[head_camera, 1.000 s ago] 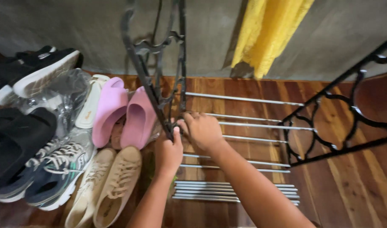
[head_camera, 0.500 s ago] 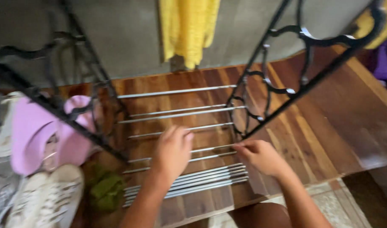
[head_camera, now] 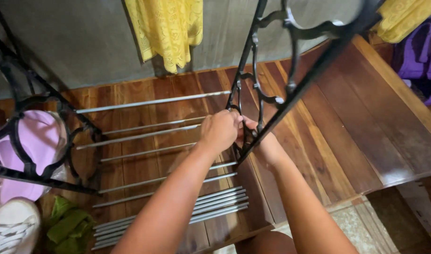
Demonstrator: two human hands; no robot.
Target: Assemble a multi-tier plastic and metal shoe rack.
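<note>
A dark wooden floor (head_camera: 366, 136) meets a grey wall (head_camera: 83, 42) across the upper part of the frame. At centre, the left hand (head_camera: 219, 131) is curled closed over the lower edge of the right-hand black scrollwork side frame (head_camera: 291, 84); the right hand (head_camera: 267, 148) grips the same frame just beside it, fingers wrapped behind the bar. Judged step: seating silver cross rods (head_camera: 145, 136) into this frame. The next move appears to call for aligning each rod end with its socket. Spare rods (head_camera: 178, 211) lie bundled at lower centre. The second side frame (head_camera: 32, 141) stands at left, before pink slippers (head_camera: 32, 146). Yellow lace cloth (head_camera: 166, 28) hangs at upper centre. No packages, labels or signs are visible
</note>
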